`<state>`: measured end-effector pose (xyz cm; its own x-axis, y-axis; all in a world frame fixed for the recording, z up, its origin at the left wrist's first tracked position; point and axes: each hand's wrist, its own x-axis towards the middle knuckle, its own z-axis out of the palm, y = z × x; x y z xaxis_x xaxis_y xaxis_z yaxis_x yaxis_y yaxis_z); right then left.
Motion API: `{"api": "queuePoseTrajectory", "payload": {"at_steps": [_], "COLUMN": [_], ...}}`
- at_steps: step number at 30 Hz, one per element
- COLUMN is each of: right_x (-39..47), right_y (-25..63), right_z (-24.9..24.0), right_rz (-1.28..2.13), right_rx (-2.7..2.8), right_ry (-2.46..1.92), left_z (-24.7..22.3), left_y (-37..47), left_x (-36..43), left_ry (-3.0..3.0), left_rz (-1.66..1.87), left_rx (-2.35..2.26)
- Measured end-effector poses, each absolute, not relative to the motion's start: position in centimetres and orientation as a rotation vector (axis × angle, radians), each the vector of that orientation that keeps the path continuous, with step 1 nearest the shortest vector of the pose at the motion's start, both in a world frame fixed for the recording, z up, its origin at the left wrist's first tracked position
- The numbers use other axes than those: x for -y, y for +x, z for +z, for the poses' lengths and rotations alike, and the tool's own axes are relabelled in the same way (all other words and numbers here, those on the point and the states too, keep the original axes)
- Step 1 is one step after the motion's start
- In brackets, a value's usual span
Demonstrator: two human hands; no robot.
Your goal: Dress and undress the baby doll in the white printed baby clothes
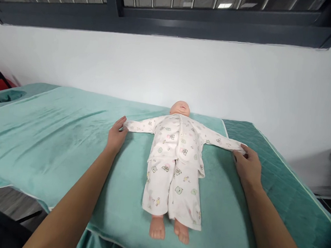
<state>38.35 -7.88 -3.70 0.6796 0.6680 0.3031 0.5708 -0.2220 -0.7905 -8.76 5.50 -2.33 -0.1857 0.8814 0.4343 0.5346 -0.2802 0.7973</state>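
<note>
Head view: doll (177,148) lies between left hand (117,134) and right hand (246,164), each seemingly pinching a cuff.

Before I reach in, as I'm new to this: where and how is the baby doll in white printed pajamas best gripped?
Probably take the baby doll around its chest, coming from both sides just below the armpits: it lies face up, arms spread, leaving its flanks open.

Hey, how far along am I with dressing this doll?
Done: the shirt and pants are on the doll. In hand: the sleeves, stretched sideways between your left hand and right hand. Possibly left: the shirt's hem hangs unevenly, and the feet are bare, if you want them covered.
</note>
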Motion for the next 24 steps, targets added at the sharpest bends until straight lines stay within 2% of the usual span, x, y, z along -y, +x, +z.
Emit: {"api": "queuePoseTrajectory", "payload": {"at_steps": [6, 12, 24], "right_x": [7.96, 7.77, 7.75], "right_y": [38.27, 38.32, 38.17], "right_z": [-3.63, -3.9, -3.73], "right_rz": [0.153, 0.154, 0.166], "right_rx": [0.914, 0.879, 0.873], "right_ry": [-1.91, -1.893, -1.91], "left_z": [-2.71, -2.21, -2.47], "left_y": [-8.74, -8.53, -8.83], "left_x": [-5.53, -5.57, -5.5], "left_ry": [1.844, 1.702, 1.596], "left_rz": [1.417, 1.324, 1.435], "left_rx": [-1.609, -1.925, -1.989]}}
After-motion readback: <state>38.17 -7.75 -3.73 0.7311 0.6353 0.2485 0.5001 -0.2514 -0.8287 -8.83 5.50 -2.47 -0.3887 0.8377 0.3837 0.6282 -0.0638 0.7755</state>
